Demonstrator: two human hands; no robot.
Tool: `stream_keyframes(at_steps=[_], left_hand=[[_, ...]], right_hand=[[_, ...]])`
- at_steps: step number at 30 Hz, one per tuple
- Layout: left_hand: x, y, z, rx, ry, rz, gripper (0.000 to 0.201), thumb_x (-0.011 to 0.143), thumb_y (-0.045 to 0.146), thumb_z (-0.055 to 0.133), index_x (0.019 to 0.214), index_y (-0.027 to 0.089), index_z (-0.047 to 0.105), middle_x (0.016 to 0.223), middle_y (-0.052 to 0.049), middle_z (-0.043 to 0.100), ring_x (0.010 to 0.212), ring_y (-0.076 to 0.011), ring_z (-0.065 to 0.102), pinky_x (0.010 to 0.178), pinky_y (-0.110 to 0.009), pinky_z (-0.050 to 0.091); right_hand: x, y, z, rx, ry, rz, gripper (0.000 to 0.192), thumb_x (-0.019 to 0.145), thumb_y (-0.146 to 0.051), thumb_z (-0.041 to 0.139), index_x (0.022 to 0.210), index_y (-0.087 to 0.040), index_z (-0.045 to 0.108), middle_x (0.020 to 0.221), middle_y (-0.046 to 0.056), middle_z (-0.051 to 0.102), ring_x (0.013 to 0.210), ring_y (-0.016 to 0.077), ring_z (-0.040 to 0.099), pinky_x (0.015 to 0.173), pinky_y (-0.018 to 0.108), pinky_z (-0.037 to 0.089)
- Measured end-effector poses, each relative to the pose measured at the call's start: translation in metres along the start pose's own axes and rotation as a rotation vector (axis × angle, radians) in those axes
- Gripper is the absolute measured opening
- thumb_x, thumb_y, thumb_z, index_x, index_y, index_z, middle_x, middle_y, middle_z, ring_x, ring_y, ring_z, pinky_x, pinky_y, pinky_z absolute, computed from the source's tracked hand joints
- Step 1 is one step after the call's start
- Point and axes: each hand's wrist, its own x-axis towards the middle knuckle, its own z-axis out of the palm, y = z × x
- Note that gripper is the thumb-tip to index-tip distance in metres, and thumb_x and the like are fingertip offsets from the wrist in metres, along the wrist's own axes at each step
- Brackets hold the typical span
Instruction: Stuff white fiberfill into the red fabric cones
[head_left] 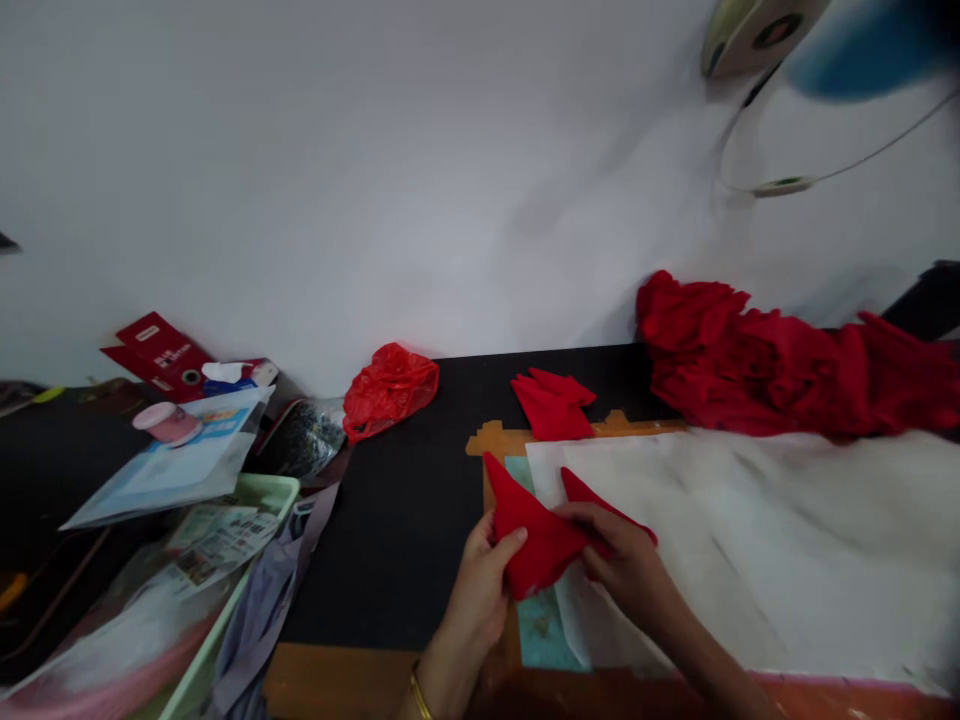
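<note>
Two hands meet on one small red fabric piece (536, 535), and this looks like the folding step, caught midway. The left hand (480, 585) pinches the piece at its near-left edge, thumb on top and fingers (504, 548) curled under, closed on the cloth. The right hand (630, 565) presses down on the piece's right side, fingers bent and closed over the fabric, so both hands have hold of the same piece. It sits folded into a pointed, triangular shape, one tip aimed away from the person, lying at the left edge of the white sheet (750, 540) spread over the worktop (405, 500).

Beyond the red fabric piece, a small stack of folded red pieces (553, 403) rests on the worktop, seemingly finished ones. Further right of the piece and behind the white sheet, a big heap of red cloth (780, 365) waits against the wall. Left and beyond the piece lies a crumpled red plastic bag (390, 388); further left still, a pale green tray (274, 492) holds papers, with a pink roll of tape (166, 421) on a packet behind it.

Judging from the shape, the fold is made but not yet set. The next move calls for lining up the edges cleanly, flattening the crease with the right hand while the left keeps the corner from slipping, and holding the points matched.
</note>
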Motion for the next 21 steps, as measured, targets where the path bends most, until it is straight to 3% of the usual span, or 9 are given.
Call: stream_keyframes(at_steps=[2, 4, 7, 9, 11, 14, 16, 18, 21], left_hand=[[0.002, 0.006, -0.005, -0.011, 0.011, 0.01, 0.052, 0.064, 0.025, 0.083, 0.112, 0.013, 0.065, 0.105, -0.014, 0.073, 0.088, -0.0248, 0.07, 0.079, -0.033, 0.055], [0.003, 0.008, -0.007, 0.003, 0.024, 0.03, 0.049, 0.066, 0.026, 0.082, 0.11, 0.014, 0.066, 0.104, -0.013, 0.074, 0.088, -0.0241, 0.07, 0.079, -0.032, 0.054], [0.006, 0.002, -0.004, 0.039, -0.003, 0.069, 0.046, 0.068, 0.029, 0.081, 0.109, 0.014, 0.067, 0.102, -0.012, 0.074, 0.088, -0.0238, 0.07, 0.082, -0.033, 0.053], [0.008, -0.005, -0.001, 0.04, -0.014, 0.09, 0.042, 0.07, 0.032, 0.08, 0.106, 0.014, 0.068, 0.1, -0.011, 0.075, 0.087, -0.0229, 0.071, 0.082, -0.032, 0.053], [0.011, -0.012, 0.002, 0.002, 0.021, 0.107, 0.04, 0.069, 0.036, 0.08, 0.102, 0.015, 0.069, 0.096, -0.009, 0.075, 0.083, -0.0212, 0.07, 0.079, -0.029, 0.053], [0.016, -0.015, 0.003, -0.067, 0.095, 0.139, 0.044, 0.065, 0.042, 0.081, 0.098, 0.016, 0.069, 0.093, -0.008, 0.075, 0.082, -0.0206, 0.07, 0.076, -0.028, 0.052], [0.016, -0.014, 0.003, -0.069, 0.118, 0.142, 0.044, 0.067, 0.044, 0.079, 0.099, 0.016, 0.069, 0.095, -0.009, 0.075, 0.085, -0.0215, 0.069, 0.078, -0.029, 0.052], [0.015, -0.014, 0.005, -0.05, 0.127, 0.141, 0.041, 0.071, 0.043, 0.077, 0.1, 0.016, 0.068, 0.099, -0.009, 0.074, 0.09, -0.0221, 0.069, 0.08, -0.029, 0.052], [0.009, -0.018, 0.008, 0.011, 0.098, 0.171, 0.039, 0.075, 0.04, 0.075, 0.105, 0.017, 0.067, 0.105, -0.01, 0.073, 0.094, -0.0228, 0.069, 0.085, -0.031, 0.052]], right_hand=[[0.003, -0.008, -0.01, 0.173, -0.14, 0.095, 0.042, 0.088, -0.027, 0.05, 0.13, -0.025, 0.054, 0.124, 0.007, 0.065, 0.108, 0.0207, 0.063, 0.093, 0.036, 0.052], [0.009, -0.014, -0.015, 0.279, -0.148, 0.212, 0.047, 0.093, -0.041, 0.048, 0.138, -0.026, 0.047, 0.135, 0.009, 0.059, 0.115, 0.0221, 0.06, 0.099, 0.039, 0.048], [0.018, -0.021, -0.008, 0.194, -0.083, 0.312, 0.045, 0.092, -0.054, 0.047, 0.122, -0.023, 0.061, 0.119, 0.009, 0.068, 0.105, 0.0256, 0.065, 0.094, 0.041, 0.05], [0.024, -0.024, 0.004, 0.091, -0.141, 0.261, 0.041, 0.09, -0.055, 0.05, 0.105, -0.021, 0.068, 0.099, 0.008, 0.072, 0.093, 0.0262, 0.067, 0.084, 0.039, 0.053], [0.028, -0.026, 0.015, 0.071, -0.175, 0.196, 0.039, 0.091, -0.053, 0.05, 0.104, -0.02, 0.067, 0.098, 0.008, 0.072, 0.092, 0.0253, 0.067, 0.082, 0.037, 0.052], [0.026, -0.023, 0.025, 0.108, -0.096, 0.179, 0.049, 0.091, -0.051, 0.05, 0.129, -0.02, 0.053, 0.118, 0.011, 0.066, 0.095, 0.0223, 0.066, 0.08, 0.035, 0.054], [0.023, -0.019, 0.027, 0.035, -0.063, 0.148, 0.057, 0.087, -0.046, 0.056, 0.136, -0.019, 0.046, 0.121, 0.012, 0.064, 0.084, 0.0202, 0.067, 0.074, 0.034, 0.055], [0.021, -0.017, 0.029, -0.097, -0.021, 0.091, 0.056, 0.082, -0.039, 0.062, 0.132, -0.018, 0.049, 0.115, 0.012, 0.066, 0.08, 0.0209, 0.067, 0.072, 0.035, 0.054], [0.022, -0.018, 0.035, -0.187, 0.063, 0.062, 0.038, 0.079, -0.028, 0.058, 0.116, -0.018, 0.058, 0.098, 0.008, 0.071, 0.084, 0.0235, 0.068, 0.075, 0.035, 0.053]])
